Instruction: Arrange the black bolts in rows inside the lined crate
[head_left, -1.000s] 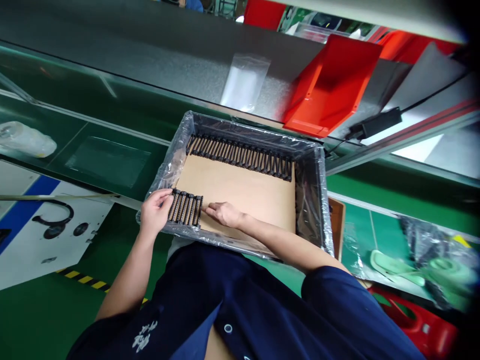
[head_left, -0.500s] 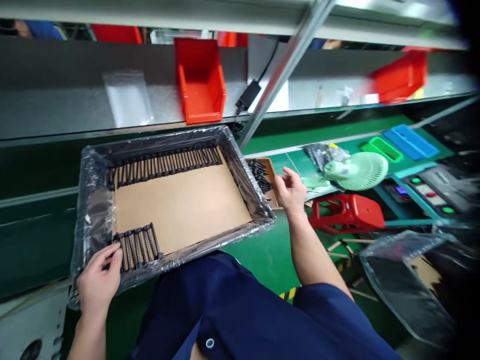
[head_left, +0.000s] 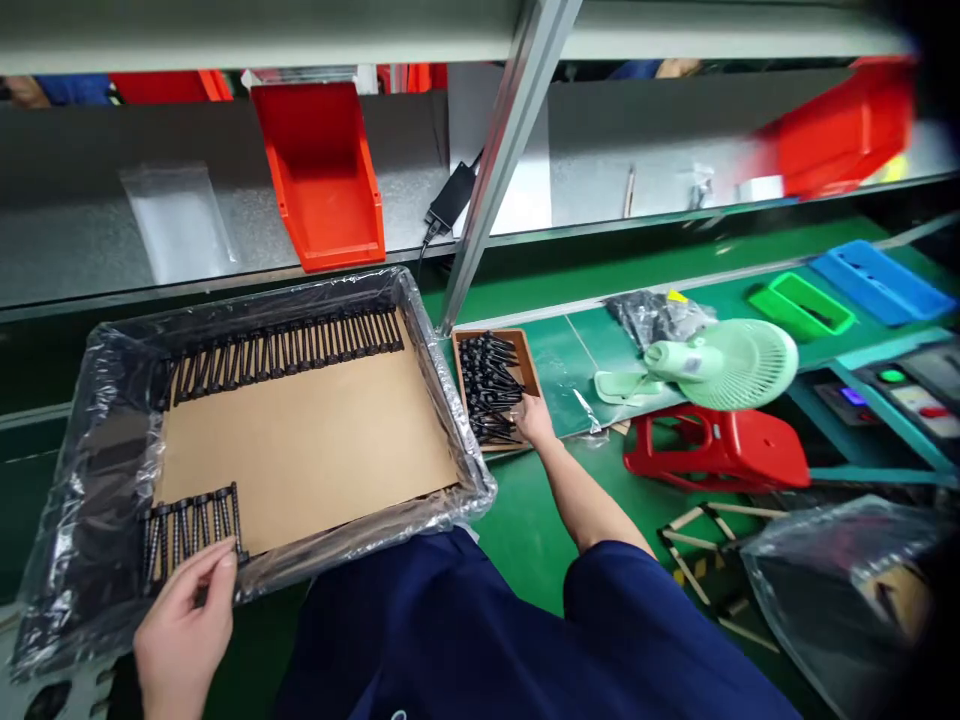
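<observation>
left hand [head_left: 180, 635] fingers loosely on short bolt row [head_left: 191, 525] at tray [head_left: 97, 440] front | right hand [head_left: 534, 420] in bolt box [head_left: 491, 385], grip hidden, can't tell | back row [head_left: 281, 350] looks full, front row barely started, cardboard [head_left: 307, 445] mostly bare

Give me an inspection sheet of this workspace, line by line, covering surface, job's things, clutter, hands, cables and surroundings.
Surface: green bench top.
Job's things: plastic-lined tray with brown cardboard sheet; long row of black bolts at far edge, short row of black bolts at near corner; small brown box of loose black bolts.
Clutter: pale green desk fan, red plastic stool, crumpled dark bag.
Hands: left hand touching short row; right hand at small box.
Cables: black power adapter with lead.
Surroundings: red plastic bin, metal upright post.
</observation>
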